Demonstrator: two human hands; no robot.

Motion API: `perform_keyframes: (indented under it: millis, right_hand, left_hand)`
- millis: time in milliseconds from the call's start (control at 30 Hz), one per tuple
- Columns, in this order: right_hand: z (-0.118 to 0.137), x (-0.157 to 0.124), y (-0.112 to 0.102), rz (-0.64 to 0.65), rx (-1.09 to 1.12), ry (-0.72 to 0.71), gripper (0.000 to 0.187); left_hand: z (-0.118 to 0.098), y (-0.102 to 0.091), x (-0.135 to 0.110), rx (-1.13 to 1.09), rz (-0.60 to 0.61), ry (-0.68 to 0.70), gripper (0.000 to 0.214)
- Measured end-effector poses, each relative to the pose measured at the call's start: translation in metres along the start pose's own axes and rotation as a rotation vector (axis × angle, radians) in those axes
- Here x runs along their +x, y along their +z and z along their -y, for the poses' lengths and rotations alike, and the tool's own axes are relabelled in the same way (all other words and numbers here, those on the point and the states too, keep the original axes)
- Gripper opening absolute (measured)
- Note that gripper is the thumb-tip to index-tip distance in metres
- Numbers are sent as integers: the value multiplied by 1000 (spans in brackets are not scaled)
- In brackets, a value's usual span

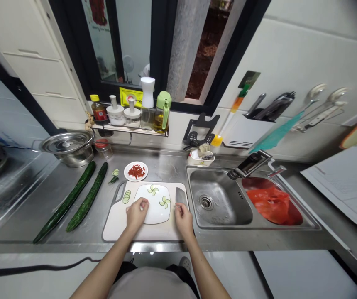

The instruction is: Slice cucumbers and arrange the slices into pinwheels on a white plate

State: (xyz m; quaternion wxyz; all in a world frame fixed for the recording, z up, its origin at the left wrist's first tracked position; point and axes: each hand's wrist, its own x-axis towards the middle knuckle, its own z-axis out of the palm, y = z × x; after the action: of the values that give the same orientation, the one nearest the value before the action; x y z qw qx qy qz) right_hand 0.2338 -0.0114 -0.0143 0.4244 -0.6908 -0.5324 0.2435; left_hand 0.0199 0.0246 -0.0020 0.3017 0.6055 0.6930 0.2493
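Observation:
On a cutting board point(119, 226) lies a white squarish plate point(156, 214). Two pinwheels of thin cucumber slices, one at the top point(152, 190) and one at the right point(165, 202), decorate it. My left hand point(137, 214) is over the plate's left edge, fingertips pinched together; anything between them is too small to make out. My right hand point(184, 219) is closed at the board's right side, just below a broad knife blade point(181, 196). Its curled fingers hide whether they hold anything, and the knife's handle does not show. Overlapping cucumber slices point(126, 197) sit at the board's upper left.
Two whole cucumbers point(86, 203) lie left of the board. Behind it are a small dish of red bits point(136, 171) and cucumber scraps point(114, 179). A steel sink point(220, 207) adjoins on the right, with a red bag point(270, 203) in its second basin. A lidded pot point(72, 151) stands back left.

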Motion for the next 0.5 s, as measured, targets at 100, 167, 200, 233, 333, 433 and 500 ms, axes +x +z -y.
perform_keyframes:
  millis: [100,167,200,233,333,433,500]
  right_hand:
    - [-1,1,-1,8,-7,1,35]
    - [-1,1,-3,5,-11,1,35]
    - [-2,1,-4,0,-13,0,35]
    - [-2,1,-4,-4,-16,0,36]
    - [-3,0,-5,-16,-25,1,37]
    - [-2,-1,-3,-17,-13,6,37]
    - [0,-1,0,-13,4,6,37]
  left_hand:
    - [22,-12,1,38,-58,-68,22]
    - [36,-20,3,78,-87,-113,24]
    - [41,-24,4,102,-104,-136,26]
    - [46,-28,4,125,-116,-154,28]
    - [56,-36,7,180,-124,-185,33]
    - [59,-40,9,227,-121,-197,36]
    - [59,-40,10,252,-114,-198,37]
